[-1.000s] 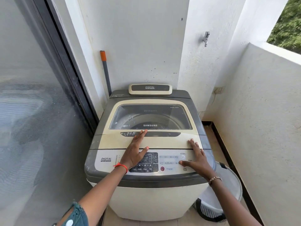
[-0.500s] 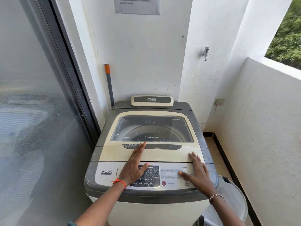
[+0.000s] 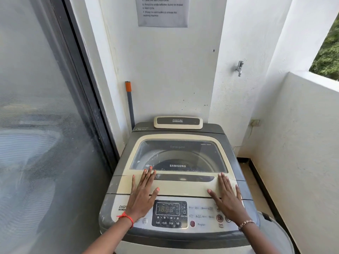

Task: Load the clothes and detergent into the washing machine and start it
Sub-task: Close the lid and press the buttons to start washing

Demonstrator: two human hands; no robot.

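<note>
A top-loading washing machine (image 3: 231, 143) stands in front of me with its cream lid (image 3: 176, 188) down and a glass window (image 3: 179, 154) showing the drum. My left hand (image 3: 144, 195) lies flat on the lid's front left, fingers spread, reaching to the dark handle recess (image 3: 185, 177). My right hand (image 3: 227, 197) lies flat on the lid's front right and overlaps the control panel (image 3: 169, 214). Both hands hold nothing. No clothes or detergent show outside the machine.
A glass sliding door (image 3: 45, 125) runs along the left. A grey pole with an orange band (image 3: 129, 99) leans behind the machine. A paper notice (image 3: 162, 11) hangs on the wall, a tap (image 3: 239, 67) to the right. A white basket (image 3: 275, 235) stands at the machine's right.
The view has tilted up, showing more wall and the notice. My right hand has slid forward from the control panel onto the lid; the left has stayed near the handle recess.
</note>
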